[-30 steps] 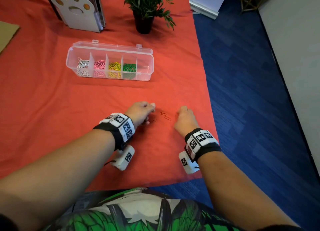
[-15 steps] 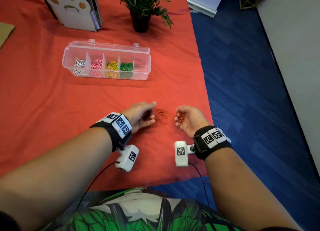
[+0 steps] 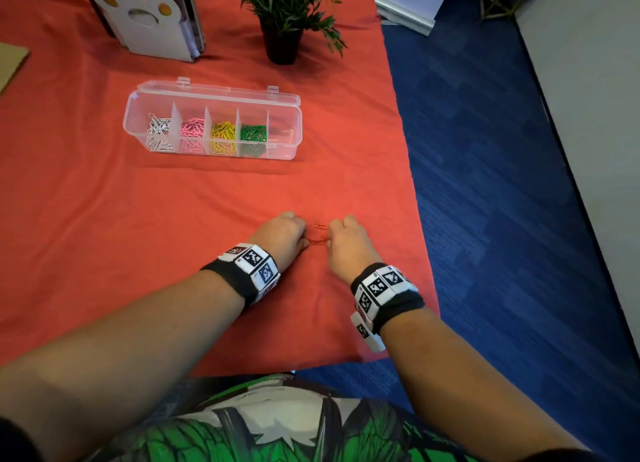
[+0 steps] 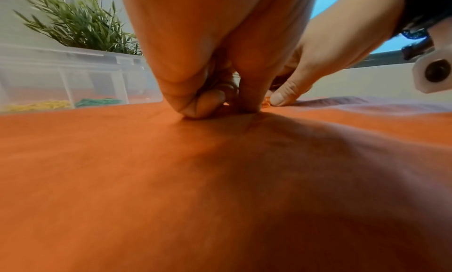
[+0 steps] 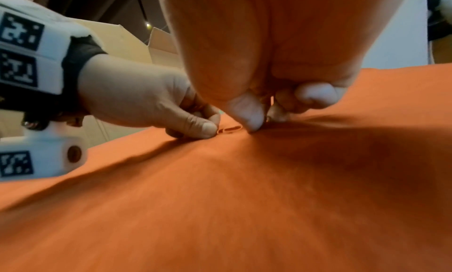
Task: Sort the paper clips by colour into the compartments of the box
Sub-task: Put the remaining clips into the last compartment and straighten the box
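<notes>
Two red paper clips [image 3: 319,234] lie on the red cloth between my hands. My left hand [image 3: 300,236] is knuckles-up just left of them, its curled fingers [image 4: 203,106] bunched on the cloth with red clips tucked inside. My right hand [image 3: 331,236] is just right of them; its thumb and finger [image 5: 252,117] pinch down beside a clip [image 5: 231,129], and clips show under its palm. The clear box [image 3: 211,94] stands open further back, with white, pink, yellow and green clips in separate compartments. Its rightmost compartment looks nearly empty.
A potted plant [image 3: 284,7] and a white paw-print book holder [image 3: 145,14] stand behind the box. The table's right edge [image 3: 420,239] runs close to my right hand, with blue carpet below. The front edge is near my body.
My right hand has turned from palm-up, showing red clips, to knuckles-up on the cloth. Both hands have closed in on the loose red clips between them.
</notes>
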`<action>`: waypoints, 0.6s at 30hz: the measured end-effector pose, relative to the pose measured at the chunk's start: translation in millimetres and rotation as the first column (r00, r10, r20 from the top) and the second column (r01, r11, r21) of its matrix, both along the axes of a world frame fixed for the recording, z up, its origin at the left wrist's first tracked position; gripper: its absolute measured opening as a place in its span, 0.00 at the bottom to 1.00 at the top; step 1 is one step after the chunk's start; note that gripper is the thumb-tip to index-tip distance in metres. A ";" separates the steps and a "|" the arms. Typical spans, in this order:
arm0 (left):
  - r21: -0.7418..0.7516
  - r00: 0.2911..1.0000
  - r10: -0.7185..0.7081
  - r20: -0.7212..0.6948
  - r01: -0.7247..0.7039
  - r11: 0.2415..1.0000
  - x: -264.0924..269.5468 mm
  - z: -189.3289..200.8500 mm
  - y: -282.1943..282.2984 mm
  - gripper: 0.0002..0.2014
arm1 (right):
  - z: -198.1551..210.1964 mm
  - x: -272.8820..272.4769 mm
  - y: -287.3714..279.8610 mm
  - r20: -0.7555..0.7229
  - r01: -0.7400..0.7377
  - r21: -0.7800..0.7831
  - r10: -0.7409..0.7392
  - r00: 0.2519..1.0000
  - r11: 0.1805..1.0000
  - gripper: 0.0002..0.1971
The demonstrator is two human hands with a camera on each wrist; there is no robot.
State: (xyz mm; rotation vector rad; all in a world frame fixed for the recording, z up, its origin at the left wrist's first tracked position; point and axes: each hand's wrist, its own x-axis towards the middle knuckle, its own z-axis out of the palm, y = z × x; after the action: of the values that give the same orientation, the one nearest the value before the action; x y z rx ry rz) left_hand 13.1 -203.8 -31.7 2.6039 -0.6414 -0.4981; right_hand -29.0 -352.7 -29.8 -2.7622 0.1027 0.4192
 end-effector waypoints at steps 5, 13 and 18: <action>-0.178 0.977 0.159 -0.140 -0.183 0.967 4.6 1.7 1.4 0.05 | 9.9 11.9 -15.3 -0.139 0.265 0.399 -0.227 0.964 0.878 0.03; -0.320 0.384 0.071 -0.921 -0.846 0.427 9.3 30.6 -3.0 0.12 | 31.9 18.0 -23.1 -0.633 0.670 0.742 -0.351 0.690 -0.021 0.10; -0.283 0.796 0.253 -0.550 -0.463 0.840 5.6 20.7 -10.2 0.06 | 31.2 20.7 -25.7 -0.748 0.710 0.661 -0.293 0.595 -0.244 0.11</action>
State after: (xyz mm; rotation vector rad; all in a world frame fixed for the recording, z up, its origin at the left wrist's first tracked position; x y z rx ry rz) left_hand 18.7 -214.1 -11.0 2.0069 -0.0406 -0.7714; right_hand -8.3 -378.3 1.4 -0.9106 0.7710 0.4096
